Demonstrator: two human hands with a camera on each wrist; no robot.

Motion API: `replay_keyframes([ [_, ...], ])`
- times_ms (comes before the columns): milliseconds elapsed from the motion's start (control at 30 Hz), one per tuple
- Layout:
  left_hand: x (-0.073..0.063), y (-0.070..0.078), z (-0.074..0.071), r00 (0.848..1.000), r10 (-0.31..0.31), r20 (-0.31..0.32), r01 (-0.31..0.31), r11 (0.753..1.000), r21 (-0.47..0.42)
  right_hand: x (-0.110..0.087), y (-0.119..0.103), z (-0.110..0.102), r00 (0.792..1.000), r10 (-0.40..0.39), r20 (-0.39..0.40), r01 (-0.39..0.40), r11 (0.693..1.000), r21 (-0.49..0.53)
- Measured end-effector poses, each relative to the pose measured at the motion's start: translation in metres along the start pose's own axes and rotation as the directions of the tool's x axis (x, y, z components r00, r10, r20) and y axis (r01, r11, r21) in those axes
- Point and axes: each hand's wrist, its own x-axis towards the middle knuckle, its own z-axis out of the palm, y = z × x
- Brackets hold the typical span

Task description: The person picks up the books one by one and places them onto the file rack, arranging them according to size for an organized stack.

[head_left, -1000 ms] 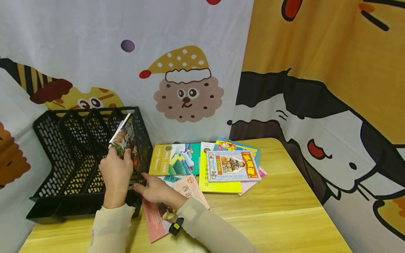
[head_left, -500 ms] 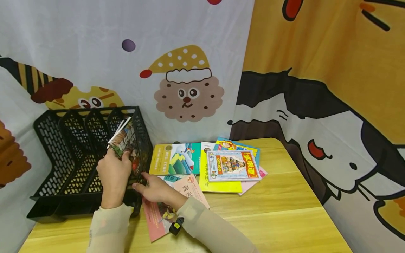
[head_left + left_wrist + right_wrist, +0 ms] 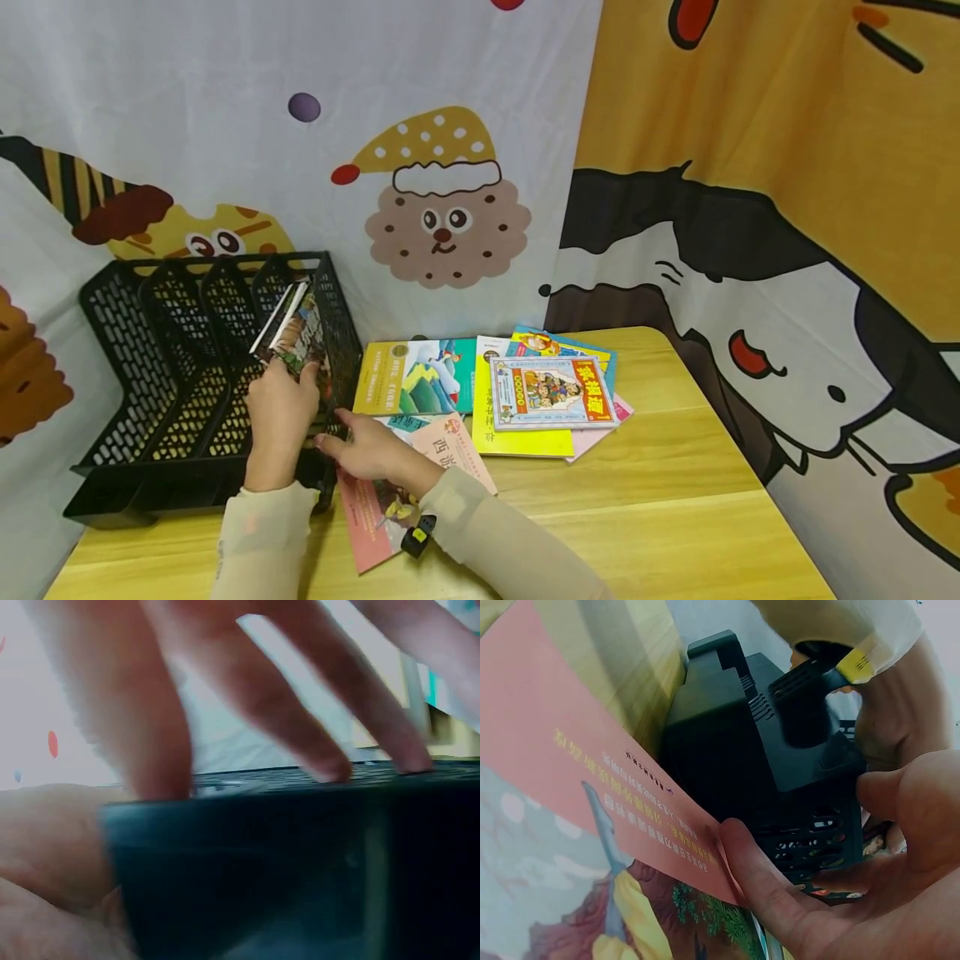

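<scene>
In the head view a black mesh book rack [image 3: 172,492] with several upright dividers stands at the left. My left hand [image 3: 281,417] grips thin books [image 3: 300,329] that lean in its rightmost compartment. Two white page edges show apart, beside a colourful illustrated cover. My right hand [image 3: 382,450] holds the rack's right side wall near the front corner. In the right wrist view its thumb and fingers [image 3: 757,862] sit at the mesh, beside a pink-edged book [image 3: 577,765]. In the left wrist view, blurred fingers [image 3: 285,727] overlap the rack's dark edge [image 3: 247,840].
To the right of the rack lie a yellow-and-teal book [image 3: 420,377] and a pink book [image 3: 360,533]. Further right, a white-bordered comic book [image 3: 551,392] tops a loose pile with a yellow book [image 3: 525,446]. A printed curtain [image 3: 465,50] hangs behind the wooden table [image 3: 675,500].
The held books have tilted further left and sunk slightly, and their white edges have spread apart. My left hand has shifted a little left, then back right. My right hand has stayed put.
</scene>
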Motion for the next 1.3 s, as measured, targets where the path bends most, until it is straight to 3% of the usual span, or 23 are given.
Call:
replay_keyframes([
  [167,0.001,-0.004,-0.01,0.989,0.039,0.145,-0.053,0.994,0.096,0.0,0.0,0.0,1.0,0.012,0.007,-0.012,1.0,0.028],
  [367,0.004,-0.015,-0.016,0.987,0.0,0.16,-0.019,0.993,0.115,0.0,0.002,0.0,1.0,0.011,0.01,-0.011,1.0,0.012],
  [467,0.006,-0.018,-0.02,0.98,-0.025,0.196,-0.001,0.991,0.132,0.0,0.001,-0.001,1.0,0.012,0.022,-0.013,1.0,0.021],
  [633,0.002,-0.009,-0.035,0.953,-0.061,0.298,0.024,0.992,0.125,-0.006,-0.001,-0.012,0.999,0.005,0.053,-0.009,0.998,0.064],
  [700,-0.001,-0.002,-0.039,0.95,-0.051,0.308,0.017,0.994,0.112,-0.01,-0.001,-0.019,0.998,-0.004,0.066,-0.001,0.997,0.081],
  [867,-0.008,0.015,-0.038,0.959,0.109,0.26,-0.123,0.992,0.038,-0.024,0.006,-0.045,0.993,-0.05,0.108,0.041,0.996,0.075],
  [933,-0.011,0.019,-0.033,0.955,0.175,0.238,-0.182,0.983,0.007,-0.03,0.012,-0.057,0.99,-0.075,0.122,0.067,0.995,0.07],
  [1067,-0.015,0.03,-0.017,0.95,0.247,0.19,-0.247,0.969,-0.026,-0.042,0.029,-0.088,0.989,-0.123,0.084,0.119,0.992,0.05],
  [1167,-0.021,0.042,0.0,0.935,0.297,0.192,-0.294,0.955,-0.043,-0.052,0.048,-0.116,0.993,-0.113,0.04,0.11,0.992,0.061],
  [1300,-0.032,0.058,0.023,0.9,0.365,0.24,-0.359,0.931,-0.071,-0.067,0.076,-0.158,0.998,-0.057,-0.022,0.059,0.997,0.058],
])
